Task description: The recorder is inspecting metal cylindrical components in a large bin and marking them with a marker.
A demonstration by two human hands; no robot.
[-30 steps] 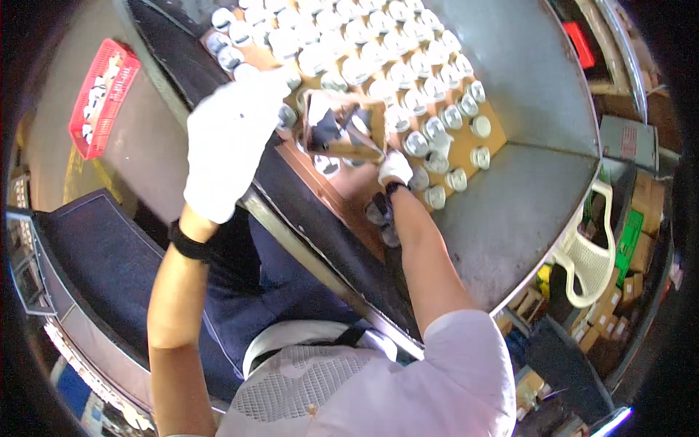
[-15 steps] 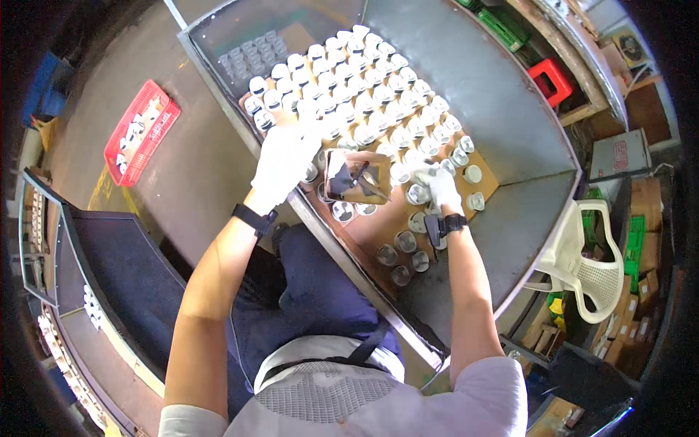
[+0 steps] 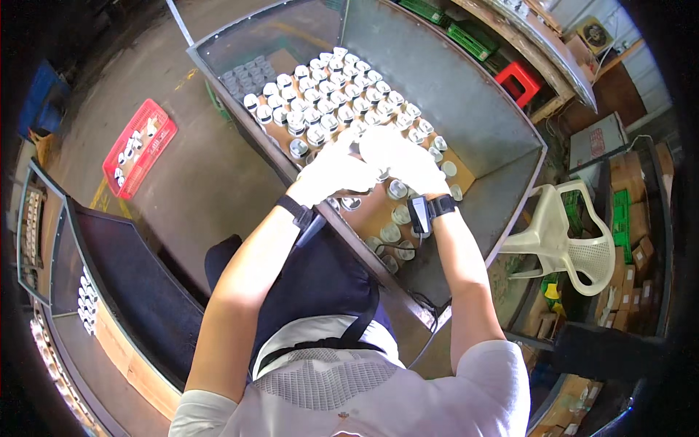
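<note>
Rows of metal pistons (image 3: 320, 121) with black side patches stand on a brown cardboard sheet (image 3: 457, 175) in a metal-walled bench. My left hand (image 3: 336, 173), in a white glove, is over the near edge of the rows with its fingers curled. My right hand (image 3: 406, 162), also white-gloved, has come in against it from the right, fingers bent. Glare washes out the fingers, and whatever lies between the hands cannot be made out. Just below them are a few more pistons (image 3: 397, 189), with several duller round pieces (image 3: 390, 233) nearer to me.
A red plastic basket (image 3: 162, 138) holding pistons is on the floor at left. Grey metal walls (image 3: 437, 80) bound the bench. At right stand a white plastic chair (image 3: 553, 233) and a red stool (image 3: 518, 81). A dark-lined second bench (image 3: 138, 269) is at left.
My right hand has moved left and up to meet my left hand, which has shifted right and down. The open brown box that showed between them is now hidden. The view has shifted slightly.
</note>
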